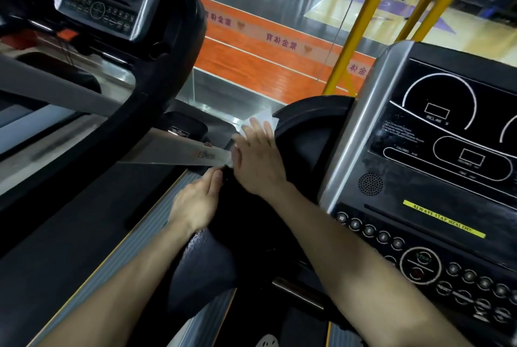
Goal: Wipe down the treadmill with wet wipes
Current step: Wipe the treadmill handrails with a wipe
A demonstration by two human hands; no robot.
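Right hand [257,159], wipe [264,118] at treadmill [307,145] edge

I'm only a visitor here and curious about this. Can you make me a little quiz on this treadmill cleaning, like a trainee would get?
1. True or false: the right hand presses a white wipe down with straight fingers.
2. The wipe lies against: A a yellow pole; B the black side cover next to the console; C the walking belt.
3. Which hand sits lower, by the end of the silver rail, with no wipe to be seen in it?

Key: 1 true; 2 B; 3 the left hand.
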